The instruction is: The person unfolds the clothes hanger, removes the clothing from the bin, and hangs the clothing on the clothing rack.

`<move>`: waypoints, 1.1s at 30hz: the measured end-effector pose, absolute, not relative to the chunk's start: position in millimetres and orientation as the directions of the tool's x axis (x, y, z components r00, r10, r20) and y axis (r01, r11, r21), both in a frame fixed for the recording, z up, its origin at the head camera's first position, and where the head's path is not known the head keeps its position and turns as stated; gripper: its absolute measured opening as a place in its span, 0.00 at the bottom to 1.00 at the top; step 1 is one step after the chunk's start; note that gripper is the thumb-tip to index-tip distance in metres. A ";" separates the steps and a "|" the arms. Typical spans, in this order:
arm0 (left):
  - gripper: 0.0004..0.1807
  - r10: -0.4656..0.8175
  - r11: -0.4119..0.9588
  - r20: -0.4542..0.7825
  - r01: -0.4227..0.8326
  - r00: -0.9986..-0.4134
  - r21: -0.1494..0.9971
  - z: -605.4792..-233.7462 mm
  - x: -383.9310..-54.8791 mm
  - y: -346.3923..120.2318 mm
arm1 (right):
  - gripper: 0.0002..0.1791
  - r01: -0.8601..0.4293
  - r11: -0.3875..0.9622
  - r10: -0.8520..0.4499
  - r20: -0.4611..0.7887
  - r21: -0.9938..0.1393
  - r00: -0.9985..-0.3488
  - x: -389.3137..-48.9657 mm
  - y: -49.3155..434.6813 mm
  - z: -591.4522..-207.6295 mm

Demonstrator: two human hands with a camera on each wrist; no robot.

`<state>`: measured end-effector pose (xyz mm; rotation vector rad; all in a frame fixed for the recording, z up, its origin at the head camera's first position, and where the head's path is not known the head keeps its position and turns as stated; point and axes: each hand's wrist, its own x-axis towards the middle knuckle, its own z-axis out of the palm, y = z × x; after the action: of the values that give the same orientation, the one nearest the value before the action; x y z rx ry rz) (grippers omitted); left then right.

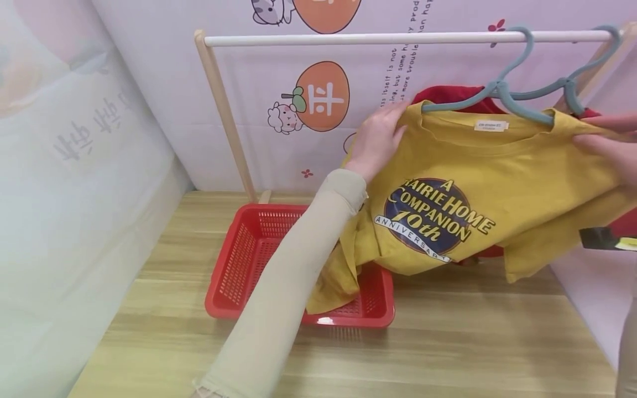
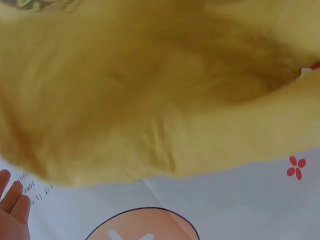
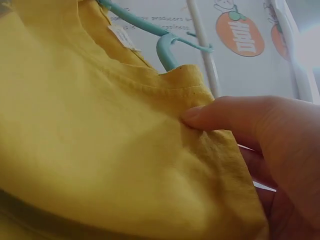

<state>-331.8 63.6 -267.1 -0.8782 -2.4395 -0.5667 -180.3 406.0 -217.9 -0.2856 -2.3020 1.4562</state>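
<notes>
A yellow T-shirt [image 1: 448,166] with a dark round print hangs on a blue hanger [image 1: 490,97], whose hook is over the white rail. At the shirt's left shoulder is my left hand [image 1: 379,135]; in the left wrist view the fingers [image 2: 15,205] look extended, beside the cloth. My right hand [image 3: 280,145] pinches the other shoulder, thumb in front and fingers behind; in the head view the right hand [image 1: 614,143] is cut by the frame edge. The shirt's lower left part droops into a red basket [image 1: 216,287].
A second blue hanger [image 1: 572,83] hangs farther right on the rail [image 1: 358,40], with a red garment [image 1: 443,97] behind the yellow shirt. The rack's wooden post [image 1: 226,116] stands behind the basket. Printed white sheeting covers the wall behind the wooden tabletop [image 1: 164,326].
</notes>
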 end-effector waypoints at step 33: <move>0.56 0.605 0.726 0.309 0.668 -0.734 0.165 -305.9 -234.6 -156.0 | 0.26 -0.638 0.730 -0.462 0.512 -0.245 -0.724 -135.5 249.8 -333.7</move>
<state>-234.6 -156.0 -305.9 -1.0102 -2.6963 -0.3913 -135.5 249.8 -333.7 0.8430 -2.5118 0.5740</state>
